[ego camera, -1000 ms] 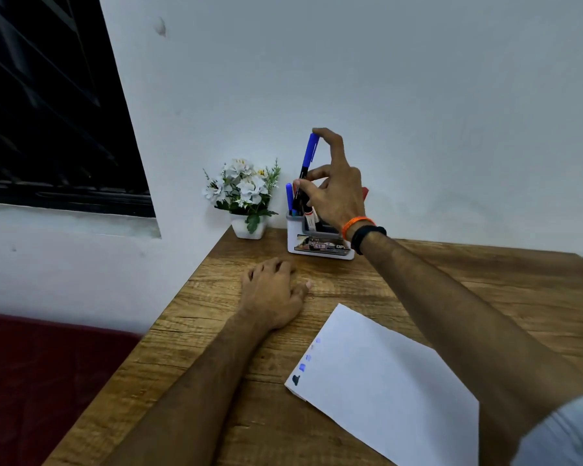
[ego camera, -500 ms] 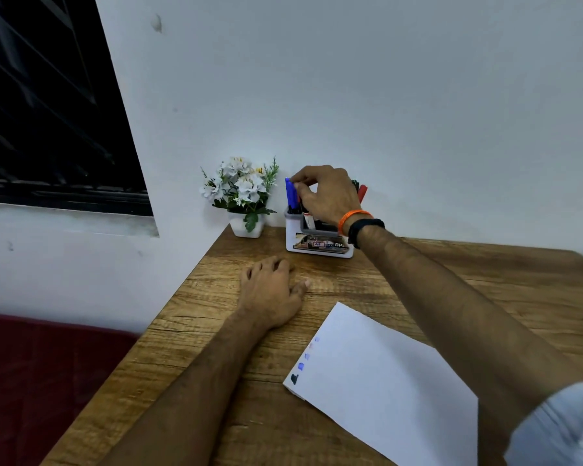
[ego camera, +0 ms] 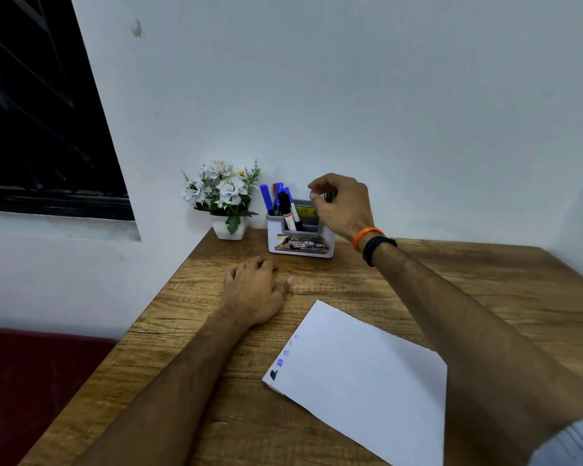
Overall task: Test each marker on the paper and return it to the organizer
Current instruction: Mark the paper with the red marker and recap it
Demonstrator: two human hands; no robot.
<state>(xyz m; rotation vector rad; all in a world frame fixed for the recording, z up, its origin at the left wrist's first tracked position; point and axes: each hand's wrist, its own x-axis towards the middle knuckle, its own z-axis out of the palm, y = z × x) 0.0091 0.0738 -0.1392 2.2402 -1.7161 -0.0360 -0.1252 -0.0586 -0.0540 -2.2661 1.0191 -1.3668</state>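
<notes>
The organizer (ego camera: 300, 242) stands on the wooden surface (ego camera: 418, 284) with markers (ego camera: 276, 201) upright in its left part. Over its right part, the right hand (ego camera: 342, 205) pinches something dark; what, I cannot tell. In front of the organizer, the left hand (ego camera: 254, 290) rests loosely curled, holding nothing, beside the paper (ego camera: 357, 378).

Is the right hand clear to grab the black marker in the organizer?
Probably yes: the right hand hovers beside the black marker, whose top sticks out of the organizer with nothing between them.
</notes>
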